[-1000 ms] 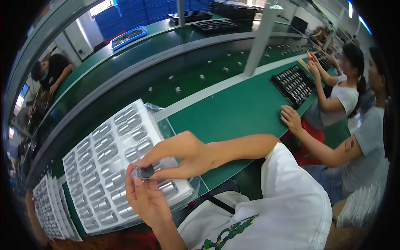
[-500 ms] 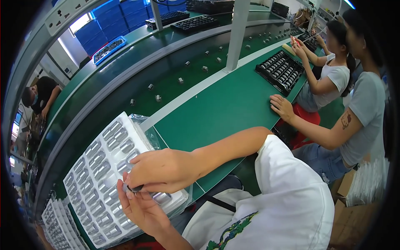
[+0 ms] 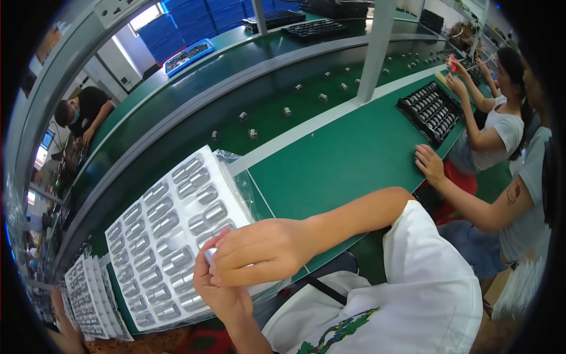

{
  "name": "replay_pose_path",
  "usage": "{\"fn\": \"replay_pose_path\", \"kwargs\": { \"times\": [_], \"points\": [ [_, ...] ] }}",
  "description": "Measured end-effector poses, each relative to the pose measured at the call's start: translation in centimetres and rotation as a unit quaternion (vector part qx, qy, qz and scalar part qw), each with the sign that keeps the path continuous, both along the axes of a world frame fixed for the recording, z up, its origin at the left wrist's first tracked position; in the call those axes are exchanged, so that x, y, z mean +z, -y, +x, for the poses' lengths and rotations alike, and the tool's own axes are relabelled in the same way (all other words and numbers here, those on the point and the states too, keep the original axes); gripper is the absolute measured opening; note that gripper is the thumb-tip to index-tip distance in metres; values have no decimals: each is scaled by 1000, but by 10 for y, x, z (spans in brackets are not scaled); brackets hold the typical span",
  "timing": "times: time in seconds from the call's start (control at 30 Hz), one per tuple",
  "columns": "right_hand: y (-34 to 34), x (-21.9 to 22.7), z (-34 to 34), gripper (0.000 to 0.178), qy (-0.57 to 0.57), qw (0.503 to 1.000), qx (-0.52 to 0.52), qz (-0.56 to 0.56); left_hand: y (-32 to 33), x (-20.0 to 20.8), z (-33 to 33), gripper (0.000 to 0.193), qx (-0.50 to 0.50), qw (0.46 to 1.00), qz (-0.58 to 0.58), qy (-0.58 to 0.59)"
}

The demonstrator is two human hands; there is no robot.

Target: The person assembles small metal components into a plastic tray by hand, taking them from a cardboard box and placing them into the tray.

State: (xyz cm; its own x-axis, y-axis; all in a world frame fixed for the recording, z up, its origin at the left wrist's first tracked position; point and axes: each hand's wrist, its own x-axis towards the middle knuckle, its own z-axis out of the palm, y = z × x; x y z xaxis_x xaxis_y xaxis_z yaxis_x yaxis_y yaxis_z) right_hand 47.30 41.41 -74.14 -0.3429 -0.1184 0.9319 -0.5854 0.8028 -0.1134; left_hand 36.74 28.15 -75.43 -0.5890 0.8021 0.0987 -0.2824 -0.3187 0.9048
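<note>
A small silver metal cylinder [image 3: 210,255] shows between my two hands, mostly covered by fingers. My left hand [image 3: 224,298] grips it from below with fingers and thumb closed. From above, my right hand [image 3: 265,251] closes over the same piece; its fingertips are largely hidden. Both hands are above the near right part of a white plastic tray [image 3: 226,182], which carries rows of shiny silver cylinders [image 3: 164,223] in moulded pockets. A pocket near the tray's middle holds no cylinder.
Beyond the tray, small metal parts [image 3: 252,134] sit spaced along a dark green conveyor belt. More stacked trays [image 3: 88,295] stand at lower left. To the right, a co-worker's hand [image 3: 430,165] rests on the green tabletop [image 3: 330,159], near a black tray of parts [image 3: 433,109]. A post [image 3: 377,53] rises beside the belt.
The view has shifted, so the scene sits further right. My right hand has turned over the piece, covering the dark round end seen earlier; silver metal now shows at its side.
</note>
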Motion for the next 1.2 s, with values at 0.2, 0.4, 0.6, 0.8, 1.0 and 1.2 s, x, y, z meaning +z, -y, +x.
{"fn": "replay_pose_path", "kwargs": {
  "times": [0.2, 0.4, 0.6, 0.8, 1.0, 1.2],
  "points": [
    [4, 4, -1, 21, 11, 995, -79, 58, 10, 10, -5, 56, 13, 986, -61, -153],
    [-159, -8, -24, 32, 144, 903, -352, -199, 7, 42, -52, 57, 95, 669, -198, -710],
    [-274, -93, -25, 32, 426, 795, -431, -32, -10, 28, -85, 41, 8, 729, -233, -643],
    [-255, -65, -44, 50, 469, 756, -366, 273, -29, 26, -86, 39, 7, 781, -293, -551],
    [-248, -50, -65, 33, 587, 681, -348, 265, -41, 20, -99, 38, 4, 721, -278, -634],
    [-213, -41, -27, 32, 362, 883, -225, -194, -40, 22, -90, 30, 4, 724, -215, -655]
  ]
}}
